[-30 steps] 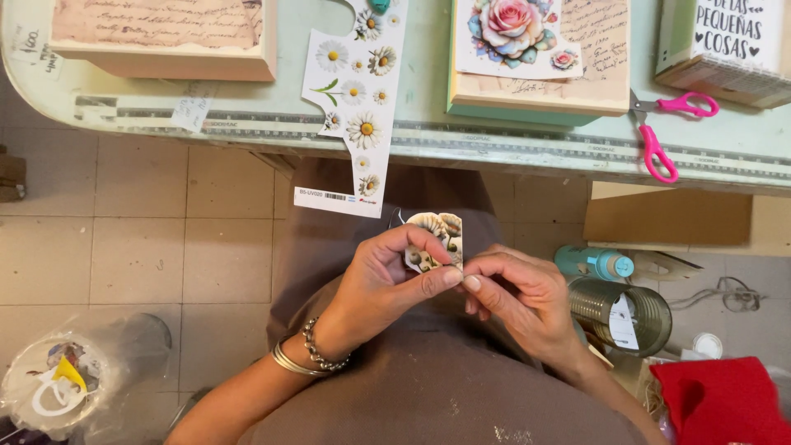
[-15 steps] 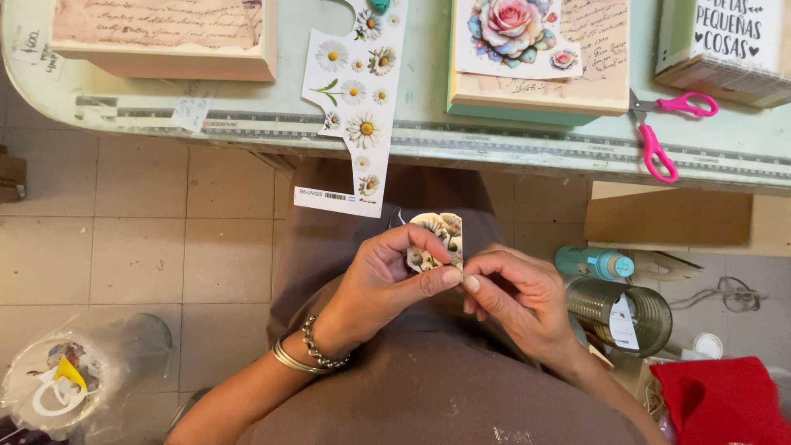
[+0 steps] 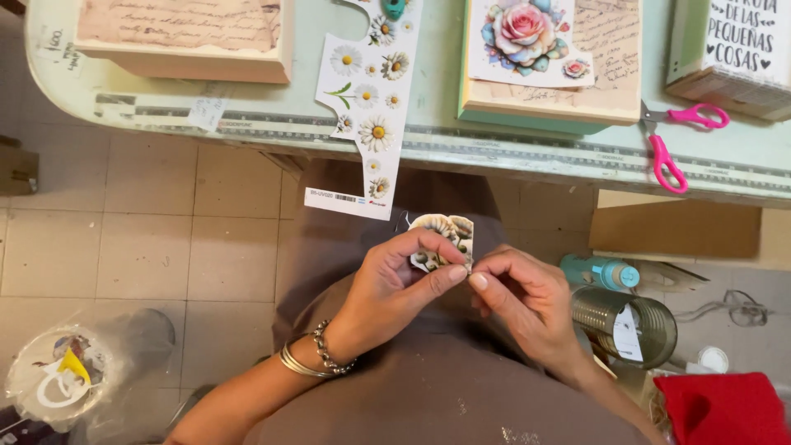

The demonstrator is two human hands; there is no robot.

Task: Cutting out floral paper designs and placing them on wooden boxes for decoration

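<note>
Over my lap, my left hand (image 3: 395,284) pinches a small cut-out piece of paper printed with daisies (image 3: 441,239) between thumb and fingers. My right hand (image 3: 519,301) meets it at the piece's lower right edge, fingertips pressed on that edge. A long white sheet with several printed daisies (image 3: 369,107) hangs over the table's front edge just above my hands. Bracelets circle my left wrist.
On the pale green table (image 3: 494,152) lie pink-handled scissors (image 3: 671,140), a wooden board with a rose print (image 3: 548,49), another board (image 3: 185,37) at left and a lettered box (image 3: 733,49) at right. A tin can (image 3: 622,325), a teal bottle (image 3: 601,272) and a plastic bag (image 3: 74,375) stand on the tiled floor.
</note>
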